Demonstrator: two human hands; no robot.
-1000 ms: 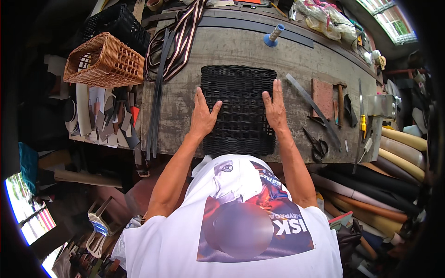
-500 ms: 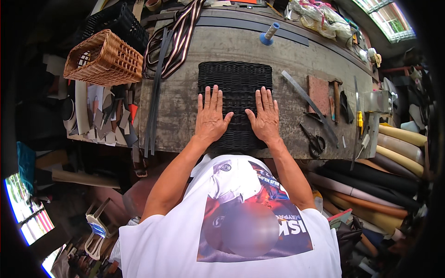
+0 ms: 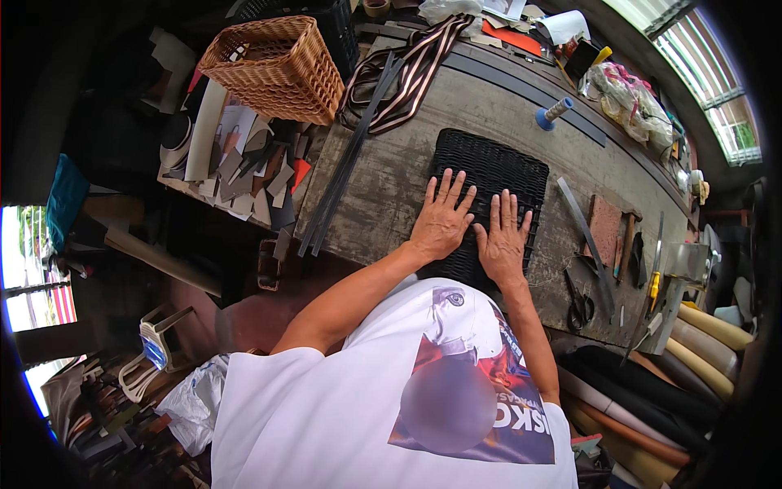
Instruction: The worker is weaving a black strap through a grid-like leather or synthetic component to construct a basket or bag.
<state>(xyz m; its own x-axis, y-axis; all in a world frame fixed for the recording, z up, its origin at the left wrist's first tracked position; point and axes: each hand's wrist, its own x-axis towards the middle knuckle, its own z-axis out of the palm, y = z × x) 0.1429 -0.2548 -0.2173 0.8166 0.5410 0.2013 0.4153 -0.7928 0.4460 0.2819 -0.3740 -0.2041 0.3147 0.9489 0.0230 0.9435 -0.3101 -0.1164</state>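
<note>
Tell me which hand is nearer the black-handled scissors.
Right. The right hand lies on the black wicker piece, left of the scissors; the left hand lies on it too, farther left.

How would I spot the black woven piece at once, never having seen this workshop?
Find the worn worktable beyond the white shirt. Near its front edge, the left hand and right hand rest on the rectangular black woven piece. Unlike the brown basket and black basket at upper left, it lies under both hands.
</note>
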